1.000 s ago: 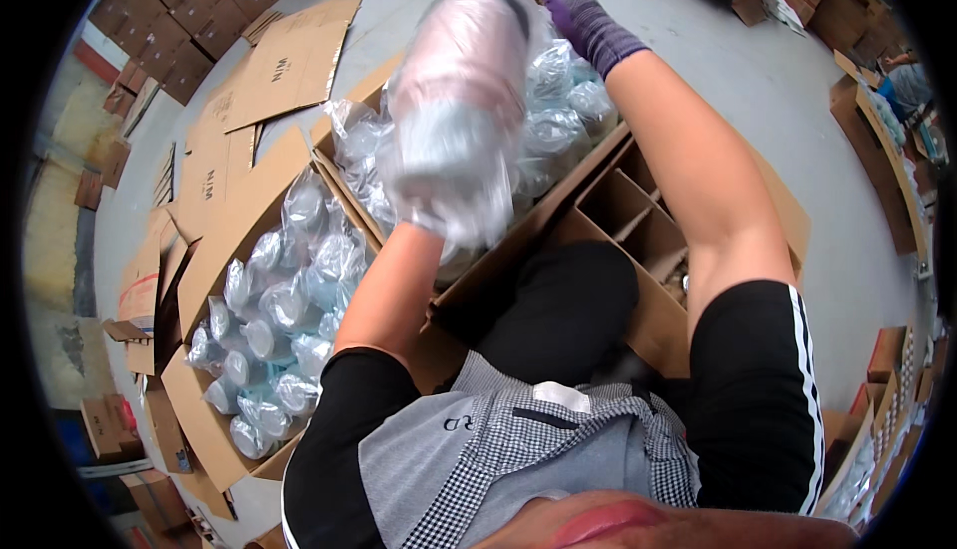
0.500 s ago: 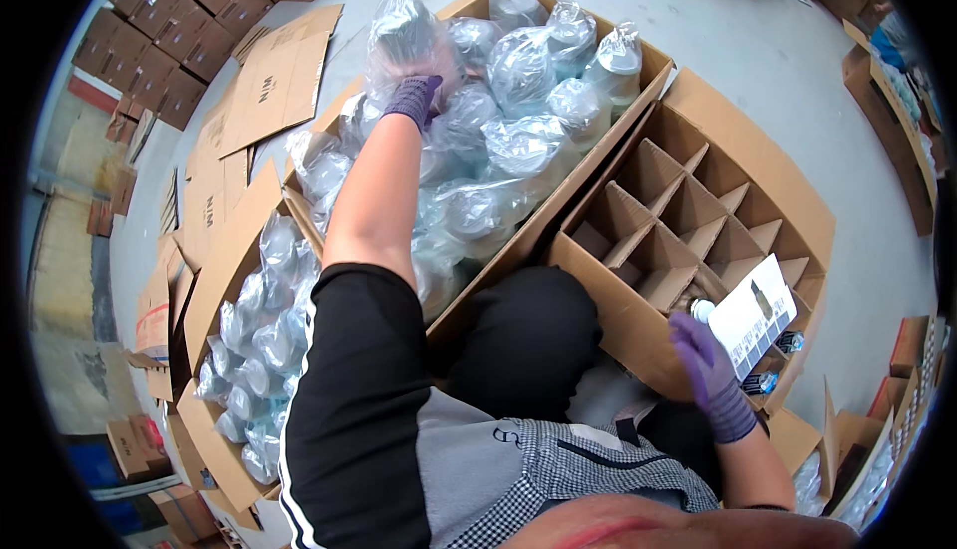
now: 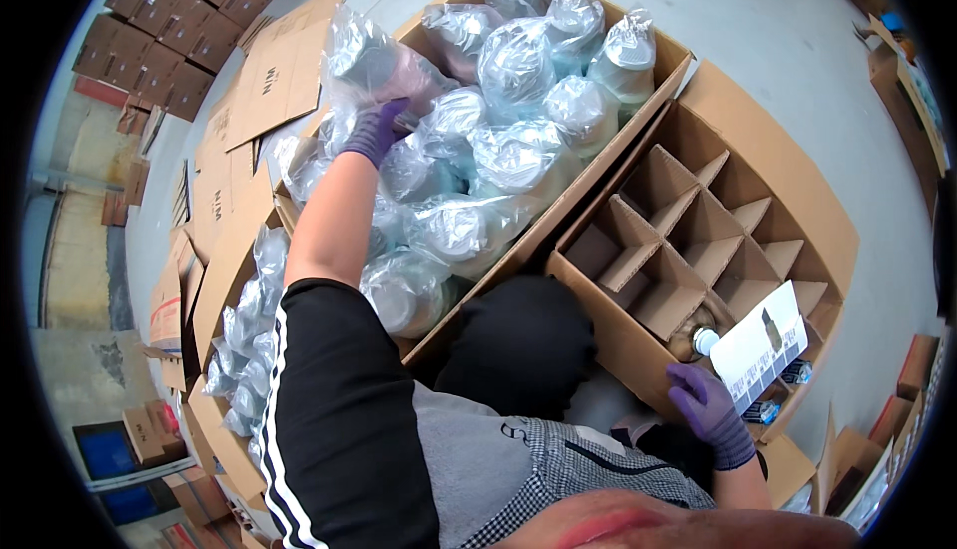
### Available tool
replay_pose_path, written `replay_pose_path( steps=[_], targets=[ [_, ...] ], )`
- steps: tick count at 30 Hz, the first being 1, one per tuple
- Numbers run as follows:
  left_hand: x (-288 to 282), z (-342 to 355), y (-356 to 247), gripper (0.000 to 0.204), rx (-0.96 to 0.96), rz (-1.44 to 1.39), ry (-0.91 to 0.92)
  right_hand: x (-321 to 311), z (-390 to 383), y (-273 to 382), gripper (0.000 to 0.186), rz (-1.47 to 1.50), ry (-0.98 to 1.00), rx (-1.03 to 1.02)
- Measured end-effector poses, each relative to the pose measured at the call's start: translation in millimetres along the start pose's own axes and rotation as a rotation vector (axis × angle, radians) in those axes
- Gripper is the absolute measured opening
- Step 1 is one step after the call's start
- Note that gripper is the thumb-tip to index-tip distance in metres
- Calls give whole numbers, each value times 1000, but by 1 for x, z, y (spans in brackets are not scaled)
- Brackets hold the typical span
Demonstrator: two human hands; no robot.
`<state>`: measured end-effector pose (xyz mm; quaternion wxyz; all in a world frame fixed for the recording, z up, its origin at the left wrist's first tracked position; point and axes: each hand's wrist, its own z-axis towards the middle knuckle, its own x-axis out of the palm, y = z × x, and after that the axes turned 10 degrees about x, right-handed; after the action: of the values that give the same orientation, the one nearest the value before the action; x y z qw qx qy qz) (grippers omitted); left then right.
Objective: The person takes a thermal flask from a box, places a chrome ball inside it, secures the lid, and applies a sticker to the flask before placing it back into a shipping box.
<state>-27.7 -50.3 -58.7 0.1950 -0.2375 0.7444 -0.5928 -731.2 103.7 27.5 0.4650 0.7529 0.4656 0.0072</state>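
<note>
My left hand (image 3: 374, 131), in a striped purple glove, grips a pink bagged container (image 3: 394, 71) at the back left of a large carton (image 3: 563, 205) packed with several bagged, pale blue containers (image 3: 523, 165). My right hand (image 3: 706, 405), in a purple glove, is open with fingers loosely bent, beside a divided carton (image 3: 618, 340). A white printed card (image 3: 758, 340) lies on that carton, next to a small white-capped item (image 3: 703, 340). Two small blue-and-black packets (image 3: 796, 372) show under the card's edge.
Another carton (image 3: 209, 315) of bagged containers stands at left, by flattened cardboard (image 3: 289, 46). Stacked brown boxes (image 3: 159, 26) line the back left, and more cartons (image 3: 897, 111) stand at right on the grey floor (image 3: 867, 230). My black-clad knee (image 3: 518, 340) is between the near cartons.
The pink container has gone from raised in front of me down into the back of the carton. My right hand has dropped to beside the divided carton and card.
</note>
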Motion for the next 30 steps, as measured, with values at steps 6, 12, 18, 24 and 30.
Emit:
replay_pose_path(
  steps=[6, 12, 18, 24, 30],
  targets=[
    [8, 21, -4, 42, 360, 781, 328, -2, 14, -3, 34, -6, 286, 4],
    [55, -32, -53, 44, 119, 850, 167, 13, 25, -19, 36, -35, 335, 110],
    [47, 18, -46, 47, 92, 953, 289, 12, 39, -19, 40, -207, 318, -116],
    [9, -6, -36, 42, -276, 202, 94, 13, 29, -3, 45, -206, 334, 1],
    [32, 19, 8, 36, -81, 253, -11, 4, 35, -15, 47, -235, 368, -11]
  ],
)
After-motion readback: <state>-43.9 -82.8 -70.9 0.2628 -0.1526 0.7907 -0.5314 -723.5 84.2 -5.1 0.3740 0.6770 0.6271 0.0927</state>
